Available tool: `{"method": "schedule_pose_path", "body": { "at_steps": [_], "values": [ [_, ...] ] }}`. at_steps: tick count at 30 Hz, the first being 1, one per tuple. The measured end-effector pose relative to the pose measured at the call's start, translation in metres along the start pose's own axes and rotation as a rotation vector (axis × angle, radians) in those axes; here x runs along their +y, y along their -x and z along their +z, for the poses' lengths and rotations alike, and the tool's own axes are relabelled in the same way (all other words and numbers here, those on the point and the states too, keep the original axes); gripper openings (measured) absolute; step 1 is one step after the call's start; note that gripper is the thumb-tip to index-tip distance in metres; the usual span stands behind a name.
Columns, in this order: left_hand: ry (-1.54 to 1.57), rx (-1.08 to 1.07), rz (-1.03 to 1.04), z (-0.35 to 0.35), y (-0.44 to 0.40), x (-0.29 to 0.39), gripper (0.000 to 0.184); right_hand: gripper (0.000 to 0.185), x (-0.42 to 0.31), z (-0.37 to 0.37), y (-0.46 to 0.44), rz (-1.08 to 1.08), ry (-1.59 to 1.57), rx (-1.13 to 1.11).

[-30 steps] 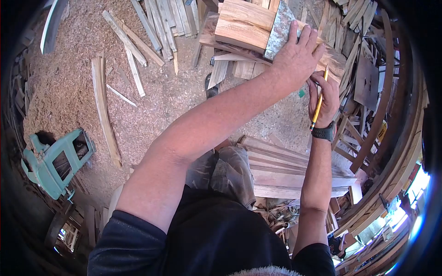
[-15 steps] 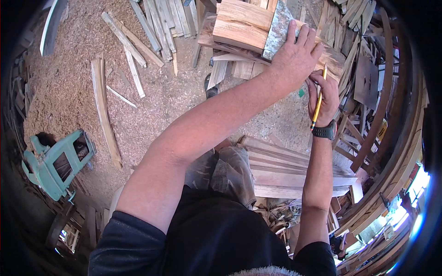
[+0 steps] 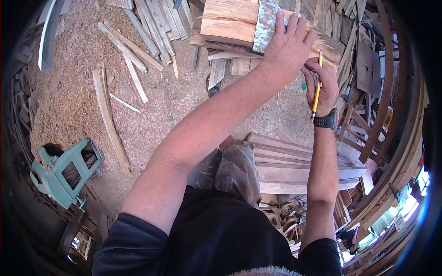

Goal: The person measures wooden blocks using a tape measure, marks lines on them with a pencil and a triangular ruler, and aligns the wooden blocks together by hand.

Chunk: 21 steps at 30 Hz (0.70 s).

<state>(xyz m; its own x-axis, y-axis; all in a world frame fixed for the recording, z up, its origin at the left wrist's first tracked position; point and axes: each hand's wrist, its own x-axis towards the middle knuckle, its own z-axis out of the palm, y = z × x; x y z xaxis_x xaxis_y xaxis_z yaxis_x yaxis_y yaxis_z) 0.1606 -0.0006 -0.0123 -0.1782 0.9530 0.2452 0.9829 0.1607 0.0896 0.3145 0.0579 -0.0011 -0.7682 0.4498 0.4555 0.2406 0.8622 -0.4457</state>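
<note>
My left hand (image 3: 290,48) lies flat with its fingers spread over a thick wooden board (image 3: 230,20) at the top of the head view. Beside and partly under those fingers is a mottled grey, flat metal-looking piece (image 3: 266,27) lying across the board. Close by, my right hand (image 3: 329,87) is at the board's near edge, its fingers bent. A yellow pencil (image 3: 317,94) sits in it, the sharpened tip pointing up and away from me. What the right fingertips touch is partly hidden.
Stacked planks (image 3: 294,172) lie in front of my legs. A green metal machine part (image 3: 69,172) stands at left on the sawdust-covered floor (image 3: 69,106). Loose strips (image 3: 110,119) are scattered about, and more timber crowds the right side.
The whole view has shifted and turned slightly, with the board and both hands appearing a little further left. Both hands keep nearly the same pose, and the pencil stays in my right hand.
</note>
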Motion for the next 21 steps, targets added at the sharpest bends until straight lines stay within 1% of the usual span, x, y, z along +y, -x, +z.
{"method": "schedule_pose_path", "body": {
  "at_steps": [5, 9, 12, 14, 18, 20, 21],
  "values": [
    [0.051, 0.040, -0.021, -0.0022, 0.0018, -0.0007, 0.071, 0.030, 0.0007, 0.0003, 0.0003, -0.008, -0.005, 0.008],
    [0.025, 0.020, -0.016, -0.0023, 0.0012, 0.0000, 0.071, 0.028, 0.0019, 0.0024, 0.0031, 0.026, -0.003, 0.020],
    [0.104, 0.062, -0.029, -0.0012, 0.0003, 0.0005, 0.073, 0.028, 0.0024, 0.0007, 0.0017, 0.013, -0.001, 0.016],
    [-0.003, -0.006, -0.016, -0.0042, 0.0007, 0.0002, 0.076, 0.027, 0.0013, 0.0006, 0.0008, 0.014, -0.020, 0.016],
    [-0.006, 0.000, -0.010, -0.0056, 0.0017, -0.0009, 0.078, 0.026, 0.0021, -0.0005, -0.0006, -0.004, -0.004, 0.011],
    [0.074, 0.107, -0.010, -0.0042, 0.0017, -0.0024, 0.068, 0.026, 0.0017, -0.0009, -0.0008, 0.001, -0.006, 0.005],
    [0.075, 0.106, -0.008, -0.0072, 0.0007, 0.0033, 0.068, 0.026, 0.0008, -0.0006, -0.0009, 0.002, -0.005, 0.006]
  ]
}}
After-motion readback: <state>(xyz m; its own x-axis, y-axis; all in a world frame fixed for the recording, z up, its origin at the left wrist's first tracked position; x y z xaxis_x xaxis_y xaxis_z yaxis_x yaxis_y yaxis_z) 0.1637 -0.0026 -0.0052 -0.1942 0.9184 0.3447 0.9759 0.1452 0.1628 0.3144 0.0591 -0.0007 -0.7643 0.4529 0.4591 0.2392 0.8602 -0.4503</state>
